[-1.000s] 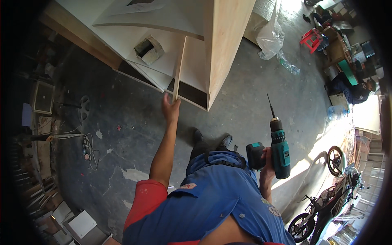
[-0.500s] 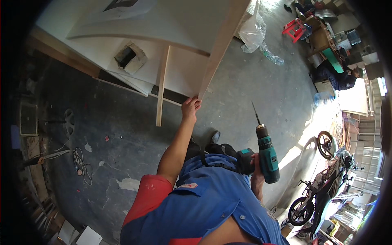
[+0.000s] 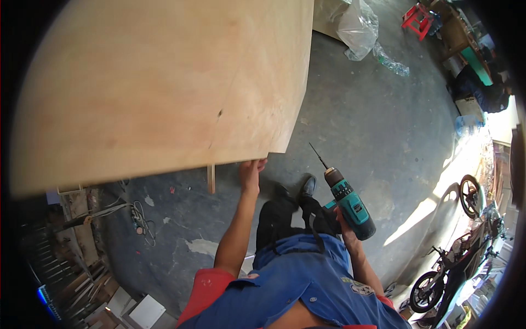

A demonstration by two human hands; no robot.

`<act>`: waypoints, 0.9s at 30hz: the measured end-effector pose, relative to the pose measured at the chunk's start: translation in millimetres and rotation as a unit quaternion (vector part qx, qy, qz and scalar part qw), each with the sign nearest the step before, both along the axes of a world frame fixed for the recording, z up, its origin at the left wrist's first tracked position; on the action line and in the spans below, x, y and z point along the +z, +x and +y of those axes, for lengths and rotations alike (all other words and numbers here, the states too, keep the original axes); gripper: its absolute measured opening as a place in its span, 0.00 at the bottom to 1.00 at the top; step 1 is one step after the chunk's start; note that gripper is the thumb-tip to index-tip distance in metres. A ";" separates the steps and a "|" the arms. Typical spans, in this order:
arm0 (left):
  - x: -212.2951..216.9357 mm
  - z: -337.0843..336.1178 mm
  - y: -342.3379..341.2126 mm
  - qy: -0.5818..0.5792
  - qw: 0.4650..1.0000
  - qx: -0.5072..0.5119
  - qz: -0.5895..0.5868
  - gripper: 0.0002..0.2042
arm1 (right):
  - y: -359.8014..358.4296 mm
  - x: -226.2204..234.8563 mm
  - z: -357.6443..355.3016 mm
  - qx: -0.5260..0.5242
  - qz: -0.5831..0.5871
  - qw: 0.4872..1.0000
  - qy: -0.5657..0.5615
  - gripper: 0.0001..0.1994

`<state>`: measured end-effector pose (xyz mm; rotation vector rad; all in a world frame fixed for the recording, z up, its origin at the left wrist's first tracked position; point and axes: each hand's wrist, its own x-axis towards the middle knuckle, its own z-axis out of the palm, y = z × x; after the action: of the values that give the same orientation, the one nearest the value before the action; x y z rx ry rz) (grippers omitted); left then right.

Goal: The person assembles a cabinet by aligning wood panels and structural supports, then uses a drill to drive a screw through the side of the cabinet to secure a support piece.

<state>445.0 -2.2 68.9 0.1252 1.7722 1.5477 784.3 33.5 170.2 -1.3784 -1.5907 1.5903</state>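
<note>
A broad pale plywood sheet fills the upper left and covers most of what lies beneath it. My left hand grips its near edge close to the right corner; the fingertips are partly hidden under the wood. Just left of that hand, a narrow wooden strip sticks out below the sheet. In my right hand is a teal and black cordless drill, held by its handle. Its long thin bit points up and to the left, apart from the plywood.
Clear plastic wrapping lies at the far side beside a red stool. A person in dark clothes is at the far right. A motorcycle stands on the right. Cables and wood scraps lie to the left.
The plywood sheet now covers the white-lined frame and the block that showed before. My left hand stays at the edge. The drill's bit has tilted further left, and the view has shifted.
</note>
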 end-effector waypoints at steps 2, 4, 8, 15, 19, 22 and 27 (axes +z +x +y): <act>0.8 -1.4 10.9 -0.036 0.941 0.052 0.332 0.18 | 13.3 -34.7 10.2 0.051 -0.058 0.995 0.068 0.10; -1.7 -6.9 18.8 -0.108 0.781 0.023 0.615 0.20 | 15.7 -51.1 18.2 0.020 -0.044 0.997 0.054 0.11; -5.4 -22.7 -7.5 0.035 0.778 -0.164 0.606 0.17 | 0.0 -72.0 46.0 0.030 0.037 0.999 -0.020 0.10; -65.2 1.7 -48.9 0.191 0.564 -0.077 0.799 0.30 | -30.0 -181.5 100.8 0.016 0.234 0.972 -0.007 0.17; -49.0 30.5 -57.9 0.244 0.548 0.066 0.797 0.20 | -51.4 -243.8 113.5 0.005 0.347 0.930 0.117 0.27; -27.4 48.2 -69.0 0.311 0.434 0.051 0.844 0.18 | -60.2 -269.7 106.4 -0.044 0.388 0.912 0.126 0.25; -14.9 55.8 -77.6 0.294 0.420 0.024 0.858 0.18 | -47.7 -275.5 101.4 -0.048 0.397 0.911 0.104 0.25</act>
<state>367.5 53.6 53.9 2.9573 2.0558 1.9772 736.5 134.9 -105.2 -0.5486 -1.1162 1.5685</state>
